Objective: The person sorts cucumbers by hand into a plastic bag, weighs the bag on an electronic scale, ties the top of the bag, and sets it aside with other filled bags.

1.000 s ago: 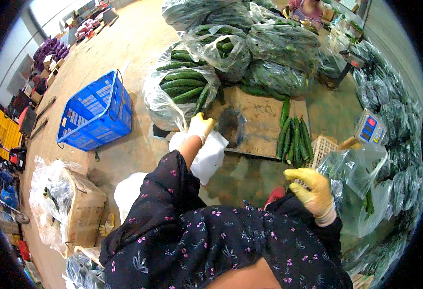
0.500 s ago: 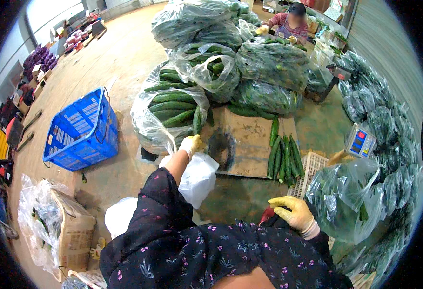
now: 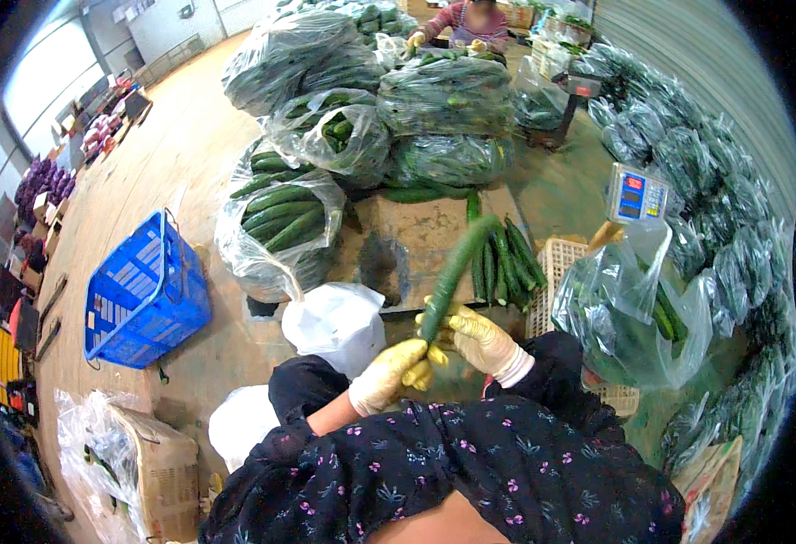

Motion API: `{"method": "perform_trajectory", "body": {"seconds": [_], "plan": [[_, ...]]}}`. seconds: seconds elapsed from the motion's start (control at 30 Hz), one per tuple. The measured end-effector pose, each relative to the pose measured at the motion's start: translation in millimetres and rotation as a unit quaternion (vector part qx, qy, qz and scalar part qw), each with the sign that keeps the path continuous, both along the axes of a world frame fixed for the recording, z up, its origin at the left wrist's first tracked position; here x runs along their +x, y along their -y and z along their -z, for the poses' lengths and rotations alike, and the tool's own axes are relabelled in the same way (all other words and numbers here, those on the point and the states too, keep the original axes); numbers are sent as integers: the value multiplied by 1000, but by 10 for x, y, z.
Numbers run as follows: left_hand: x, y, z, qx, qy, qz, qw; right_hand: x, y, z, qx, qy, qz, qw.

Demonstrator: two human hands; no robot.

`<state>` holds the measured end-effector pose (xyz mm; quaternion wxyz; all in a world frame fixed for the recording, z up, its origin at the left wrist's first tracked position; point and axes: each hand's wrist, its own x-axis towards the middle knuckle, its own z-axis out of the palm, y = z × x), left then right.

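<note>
A long green cucumber (image 3: pixel 459 267) slants up and away in front of me. My left hand (image 3: pixel 389 376), in a yellowed glove, is closed around its near end. My gloved right hand (image 3: pixel 487 343) has its fingers bent against the cucumber's lower part, partly behind it. Beyond them, several cucumbers (image 3: pixel 505 267) lie side by side on a brown cardboard sheet (image 3: pixel 425 231). To the left, an open clear bag (image 3: pixel 321 249) is packed with cucumbers. A clear bag (image 3: pixel 597 313) at the right holds some cucumbers, beside a beige plastic crate (image 3: pixel 543 313).
White plastic bundles (image 3: pixel 332 328) sit by my left arm. A blue crate (image 3: pixel 148 304) stands farther left. Full cucumber bags (image 3: pixel 448 95) are stacked ahead, with a person (image 3: pixel 459 23) behind them. A scale display (image 3: pixel 635 195) and more bags (image 3: pixel 724 236) line the right.
My left hand has come back from the open bag and now holds a cucumber. My right hand has moved left to meet it. The view has shifted.
</note>
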<state>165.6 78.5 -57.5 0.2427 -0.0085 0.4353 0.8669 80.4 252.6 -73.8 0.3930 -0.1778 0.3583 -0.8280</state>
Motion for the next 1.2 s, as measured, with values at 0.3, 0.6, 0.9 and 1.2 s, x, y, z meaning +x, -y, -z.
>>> {"method": "perform_trajectory", "body": {"seconds": [0.3, 0.6, 0.9, 1.2], "plan": [[-193, -131, 386, -130, -31, -14, 991, 154, -412, -1, 182, -49, 88, 978], [-784, -124, 37, 14, -123, -88, 988, 347, -415, -54, 276, -156, 95, 944], [-822, -147, 79, 65, -110, -97, 987, 403, -457, -74, 337, -170, 112, 919], [-827, -327, -31, 41, -127, -46, 990, 447, -553, -11, 214, 27, 133, 967]]}}
